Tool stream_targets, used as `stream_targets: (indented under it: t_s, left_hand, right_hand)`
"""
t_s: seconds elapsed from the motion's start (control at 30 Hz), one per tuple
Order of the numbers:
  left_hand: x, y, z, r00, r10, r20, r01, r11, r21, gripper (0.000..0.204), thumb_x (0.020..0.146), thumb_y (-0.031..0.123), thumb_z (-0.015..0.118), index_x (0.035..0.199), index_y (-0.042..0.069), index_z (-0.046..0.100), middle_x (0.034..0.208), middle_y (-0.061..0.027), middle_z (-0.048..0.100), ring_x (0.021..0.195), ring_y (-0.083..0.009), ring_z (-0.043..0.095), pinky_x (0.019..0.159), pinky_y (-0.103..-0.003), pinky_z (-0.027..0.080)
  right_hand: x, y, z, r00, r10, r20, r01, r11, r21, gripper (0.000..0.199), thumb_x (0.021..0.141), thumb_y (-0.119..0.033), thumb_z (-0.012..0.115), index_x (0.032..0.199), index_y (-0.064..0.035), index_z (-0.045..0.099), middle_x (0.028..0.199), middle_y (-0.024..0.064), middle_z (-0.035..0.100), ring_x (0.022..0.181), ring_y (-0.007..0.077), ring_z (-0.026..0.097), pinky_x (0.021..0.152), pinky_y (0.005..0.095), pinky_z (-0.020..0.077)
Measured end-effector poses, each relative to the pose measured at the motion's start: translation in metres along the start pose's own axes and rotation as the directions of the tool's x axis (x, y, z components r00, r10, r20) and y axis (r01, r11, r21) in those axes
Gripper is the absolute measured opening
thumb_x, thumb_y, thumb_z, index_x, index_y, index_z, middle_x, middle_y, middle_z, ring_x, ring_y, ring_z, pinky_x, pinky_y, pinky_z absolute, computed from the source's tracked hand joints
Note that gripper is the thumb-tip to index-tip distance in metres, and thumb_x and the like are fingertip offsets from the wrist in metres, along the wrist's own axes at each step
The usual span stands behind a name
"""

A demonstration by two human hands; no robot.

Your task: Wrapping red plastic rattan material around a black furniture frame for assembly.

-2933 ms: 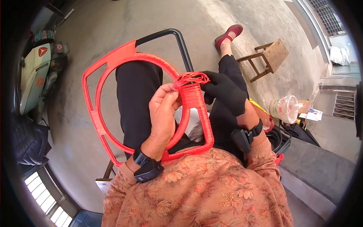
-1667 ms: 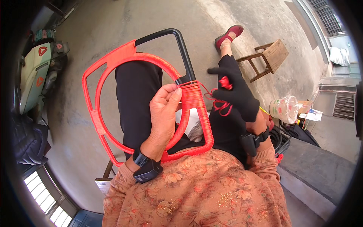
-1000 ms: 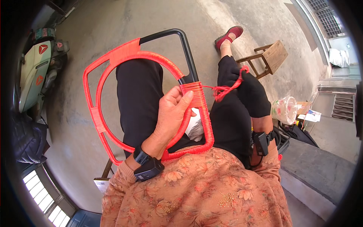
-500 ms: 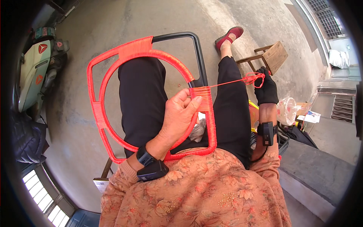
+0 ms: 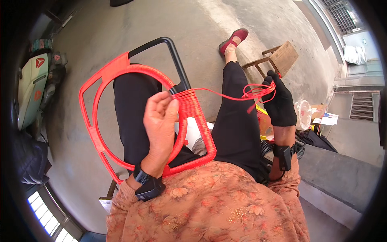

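A black metal frame [image 5: 175, 52] with an inner ring leans across my lap, mostly wrapped in red cord. Bare black metal shows at its upper right corner. My left hand [image 5: 160, 119], bare, hovers beside the wrapped joint [image 5: 186, 104], fingers loosely curled and thumb apart, with nothing visible in them. To the right, my right hand [image 5: 281, 101], in a black glove, is closed on a looped bundle of red cord [image 5: 258, 92]. From that bundle a slack strand [image 5: 217, 93] runs to the top of the wrapped joint.
A small wooden stool [image 5: 284, 58] stands ahead on the right, beyond my red shoe [image 5: 234, 40]. At the left is a pale scooter [image 5: 32, 88]. A grey ledge [image 5: 342, 171] lies to my right, with a clear plastic tub [image 5: 302, 113] and boxes beyond it.
My left hand has come off the wrapped joint and moved left. My right hand has come slightly nearer, and the taut strand now sags. The frame has shifted left and tilted.
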State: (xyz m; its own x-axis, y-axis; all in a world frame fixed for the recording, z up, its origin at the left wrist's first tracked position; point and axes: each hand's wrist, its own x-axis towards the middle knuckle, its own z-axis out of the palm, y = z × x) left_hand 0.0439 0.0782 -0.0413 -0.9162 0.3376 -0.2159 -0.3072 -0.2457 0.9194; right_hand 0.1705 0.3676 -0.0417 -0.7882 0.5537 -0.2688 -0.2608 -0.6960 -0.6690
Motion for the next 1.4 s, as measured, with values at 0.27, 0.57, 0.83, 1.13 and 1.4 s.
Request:
stream_targets:
  t_s: [0.27,0.57,0.83,1.13,1.4]
  left_hand:
    - [-0.003,0.031,0.018,0.960,0.214,0.180,-0.245,0.954,0.173,0.017,0.090,-0.001,0.055,0.107,0.001,0.055,0.105,-0.0071,0.061,0.085,-0.0064,0.056,0.062,-0.017,0.044]
    - [0.001,0.018,0.054,0.759,-0.016,0.651,-0.171,0.960,0.223,0.027,0.083,-0.004,0.058,0.110,-0.001,0.057,0.106,-0.0101,0.061,0.082,-0.0099,0.063,0.065,-0.021,0.051]
    - [0.017,0.013,0.037,0.723,-0.283,0.630,0.275,0.955,0.113,0.011,0.094,0.008,0.053,0.102,0.001,0.057,0.080,-0.0060,0.064,0.063,-0.0085,0.061,0.053,-0.020,0.051]
    - [0.028,0.030,0.030,0.717,-0.299,0.629,0.321,0.943,0.083,0.016,0.096,0.012,0.050,0.104,0.000,0.058,0.078,-0.0044,0.063,0.053,-0.0062,0.055,0.048,-0.019,0.047]
    - [0.022,0.066,0.032,0.828,0.216,0.517,-0.408,0.865,0.292,0.029,0.086,0.003,0.060,0.115,0.000,0.058,0.119,-0.0145,0.054,0.083,-0.0108,0.062,0.061,-0.022,0.052]
  right_hand:
    - [-0.045,0.003,0.056,0.966,0.061,0.253,-0.043,0.996,-0.078,0.031,0.098,-0.026,0.049,0.112,0.0006,0.057,0.097,0.0044,0.061,0.090,0.0126,0.058,0.082,0.0274,0.0467]
    - [-0.035,0.029,0.065,0.960,0.124,0.252,-0.173,0.968,0.183,0.032,0.097,-0.027,0.049,0.113,0.0002,0.054,0.101,0.0055,0.060,0.093,0.0129,0.057,0.086,0.0299,0.0457]
    - [-0.033,0.035,0.072,0.987,0.108,0.117,-0.116,0.991,0.062,0.031,0.096,-0.026,0.051,0.112,-0.0003,0.054,0.095,0.0062,0.060,0.088,0.0166,0.058,0.083,0.0317,0.0465]
    - [-0.036,0.036,0.102,0.997,0.075,0.008,-0.069,0.952,-0.297,0.031,0.096,-0.026,0.052,0.110,0.0014,0.056,0.097,0.0091,0.061,0.091,0.0195,0.061,0.085,0.0341,0.0489]
    - [-0.019,0.030,0.123,0.989,0.096,0.109,-0.040,0.899,-0.436,0.026,0.094,-0.021,0.053,0.101,0.0026,0.062,0.088,0.0082,0.063,0.087,0.0157,0.062,0.080,0.0295,0.0494]
